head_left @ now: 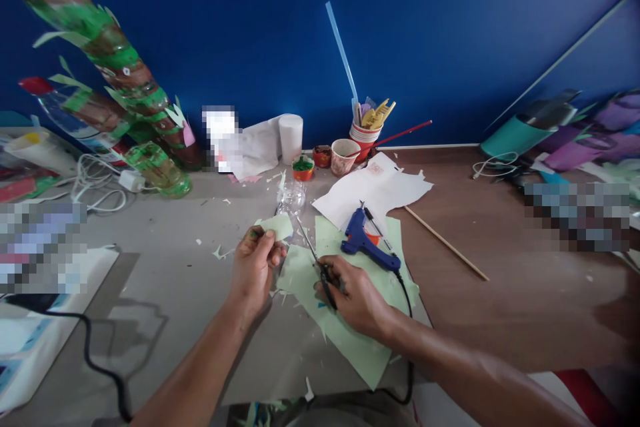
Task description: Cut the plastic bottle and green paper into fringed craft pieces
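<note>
My left hand (256,260) pinches a small piece of pale green paper (280,227) between thumb and fingers. In my right hand (353,293) is a pair of scissors (313,247), its blades pointing up and left toward the held piece, apart from it. Fingers go through the dark handles. Beneath the right hand lies a larger sheet of pale green paper (370,360). A blue hot glue gun (370,243) rests on the sheets just beyond that hand, with a black pen (377,223) beside it. Behind the left hand stands a clear plastic bottle piece (291,197).
Paint pots (303,168), a paper cup (345,155) and a white roll (291,137) stand along the blue wall. A painted bottle trunk (135,80) rises at left. A wooden stick (445,243) lies at right. The glue gun's black cord (410,300) runs past my right forearm.
</note>
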Demonstrator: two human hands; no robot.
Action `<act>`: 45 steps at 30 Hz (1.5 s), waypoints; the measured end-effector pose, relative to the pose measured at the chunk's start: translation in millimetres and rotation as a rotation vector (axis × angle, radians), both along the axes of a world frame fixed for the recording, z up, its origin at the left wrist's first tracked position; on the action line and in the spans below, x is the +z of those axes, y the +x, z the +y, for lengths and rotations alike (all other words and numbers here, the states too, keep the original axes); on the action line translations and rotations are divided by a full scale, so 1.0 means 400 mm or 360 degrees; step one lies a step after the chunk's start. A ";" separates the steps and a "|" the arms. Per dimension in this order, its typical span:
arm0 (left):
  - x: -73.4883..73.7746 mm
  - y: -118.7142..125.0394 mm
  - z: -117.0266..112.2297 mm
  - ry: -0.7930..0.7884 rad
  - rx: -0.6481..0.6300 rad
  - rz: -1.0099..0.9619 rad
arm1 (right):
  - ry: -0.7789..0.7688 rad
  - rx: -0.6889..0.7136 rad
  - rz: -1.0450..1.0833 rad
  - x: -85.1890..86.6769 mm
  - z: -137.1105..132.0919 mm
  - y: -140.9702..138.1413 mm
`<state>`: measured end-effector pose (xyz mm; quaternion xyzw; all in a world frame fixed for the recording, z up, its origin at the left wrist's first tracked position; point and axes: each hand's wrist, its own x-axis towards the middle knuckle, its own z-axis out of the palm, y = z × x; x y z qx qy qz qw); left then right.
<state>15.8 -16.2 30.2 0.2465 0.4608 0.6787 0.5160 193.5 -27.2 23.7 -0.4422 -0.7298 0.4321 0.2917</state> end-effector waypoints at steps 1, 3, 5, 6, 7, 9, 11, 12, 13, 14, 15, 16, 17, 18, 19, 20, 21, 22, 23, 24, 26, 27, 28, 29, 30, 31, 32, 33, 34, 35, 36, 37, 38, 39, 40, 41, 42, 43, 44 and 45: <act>-0.002 -0.002 0.000 0.0000 0.0002 0.0022 | -0.0044 0.0000 0.0014 0.003 0.000 0.003; -0.008 -0.007 0.001 0.0002 0.0001 0.0080 | -0.0082 0.0028 0.0039 0.010 0.001 0.010; -0.015 -0.011 0.001 0.0017 0.0007 0.0141 | -0.0067 0.0084 0.0050 0.019 0.002 0.019; -0.019 -0.012 0.002 0.0028 0.0011 0.0168 | -0.0067 0.0111 0.0044 0.022 0.003 0.022; -0.023 -0.014 0.002 0.0039 0.0013 0.0193 | -0.0074 0.0131 0.0038 0.025 0.005 0.025; -0.029 -0.015 0.002 0.0050 0.0008 0.0247 | -0.0105 0.0152 0.0022 0.028 0.007 0.026; -0.032 -0.014 0.001 0.0057 -0.0008 0.0301 | -0.0120 0.0151 0.0019 0.028 0.010 0.025; -0.032 -0.013 0.000 0.0057 -0.0020 0.0322 | -0.0124 0.0147 0.0020 0.028 0.011 0.024; -0.032 -0.012 0.000 0.0050 -0.0035 0.0330 | -0.0129 0.0147 0.0019 0.027 0.011 0.024; -0.031 -0.011 -0.001 0.0033 -0.0049 0.0327 | -0.0135 0.0147 0.0018 0.028 0.012 0.023; -0.030 -0.010 -0.002 0.0005 -0.0068 0.0320 | -0.0142 0.0147 0.0020 0.028 0.012 0.023; -0.028 -0.008 -0.003 -0.0028 -0.0085 0.0315 | -0.0148 0.0147 0.0024 0.028 0.013 0.022; -0.027 -0.006 -0.004 -0.0058 -0.0096 0.0316 | -0.0152 0.0148 0.0028 0.029 0.013 0.022; -0.026 -0.004 -0.005 -0.0081 -0.0101 0.0325 | -0.0155 0.0149 0.0031 0.029 0.014 0.022; -0.026 -0.003 -0.005 -0.0100 -0.0101 0.0340 | -0.0157 0.0149 0.0033 0.030 0.014 0.022; -0.025 -0.001 -0.006 -0.0117 -0.0100 0.0357 | -0.0162 0.0148 0.0032 0.031 0.014 0.021; -0.025 0.000 -0.007 -0.0134 -0.0098 0.0369 | -0.0168 0.0148 0.0030 0.032 0.014 0.021; -0.025 0.002 -0.007 -0.0156 -0.0100 0.0376 | -0.0177 0.0150 0.0028 0.033 0.014 0.020; -0.025 0.002 -0.008 -0.0176 -0.0108 0.0384 | -0.0186 0.0151 0.0028 0.034 0.014 0.020; -0.025 0.003 -0.009 -0.0191 -0.0117 0.0394 | -0.0195 0.0149 0.0028 0.035 0.014 0.019; -0.023 0.003 -0.009 -0.0199 -0.0142 0.0414 | -0.0205 0.0146 0.0032 0.035 0.013 0.019; -0.022 0.003 -0.010 -0.0197 -0.0153 0.0422 | -0.0209 0.0145 0.0035 0.034 0.013 0.019; -0.022 0.003 -0.010 -0.0194 -0.0168 0.0426 | -0.0212 0.0144 0.0037 0.033 0.013 0.019; -0.021 0.003 -0.010 -0.0188 -0.0178 0.0427 | -0.0211 0.0147 0.0041 0.031 0.013 0.019; -0.021 0.003 -0.010 -0.0180 -0.0184 0.0426 | -0.0210 0.0151 0.0044 0.030 0.012 0.020; -0.022 0.003 -0.010 -0.0170 -0.0187 0.0425 | -0.0206 0.0153 0.0045 0.028 0.012 0.020; -0.023 0.003 -0.009 -0.0159 -0.0188 0.0422 | -0.0201 0.0152 0.0042 0.027 0.012 0.021; -0.024 0.003 -0.009 -0.0150 -0.0185 0.0419 | -0.0195 0.0149 0.0038 0.027 0.013 0.021; -0.025 0.003 -0.009 -0.0146 -0.0182 0.0416 | -0.0189 0.0145 0.0034 0.027 0.013 0.021; -0.026 0.003 -0.009 -0.0144 -0.0183 0.0416 | -0.0187 0.0143 0.0032 0.027 0.013 0.021; -0.027 0.003 -0.009 -0.0141 -0.0188 0.0417 | -0.0188 0.0142 0.0033 0.028 0.013 0.021; -0.027 0.003 -0.008 -0.0137 -0.0193 0.0419 | -0.0191 0.0139 0.0036 0.029 0.013 0.020; -0.028 0.003 -0.008 -0.0132 -0.0200 0.0421 | -0.0194 0.0136 0.0039 0.029 0.013 0.020; -0.028 0.003 -0.008 -0.0125 -0.0209 0.0423 | -0.0197 0.0133 0.0042 0.030 0.013 0.019; -0.028 0.002 -0.008 -0.0117 -0.0214 0.0423 | -0.0200 0.0128 0.0044 0.030 0.013 0.018; -0.028 0.002 -0.007 -0.0107 -0.0213 0.0423 | -0.0204 0.0123 0.0046 0.029 0.013 0.017; -0.029 0.001 -0.007 -0.0099 -0.0211 0.0424 | -0.0208 0.0119 0.0050 0.029 0.012 0.017; -0.029 0.000 -0.007 -0.0090 -0.0208 0.0425 | -0.0213 0.0121 0.0055 0.027 0.012 0.016; -0.028 0.000 -0.007 -0.0081 -0.0206 0.0428 | -0.0217 0.0121 0.0059 0.026 0.012 0.016; -0.028 -0.001 -0.007 -0.0075 -0.0203 0.0434 | -0.0219 0.0119 0.0059 0.024 0.012 0.016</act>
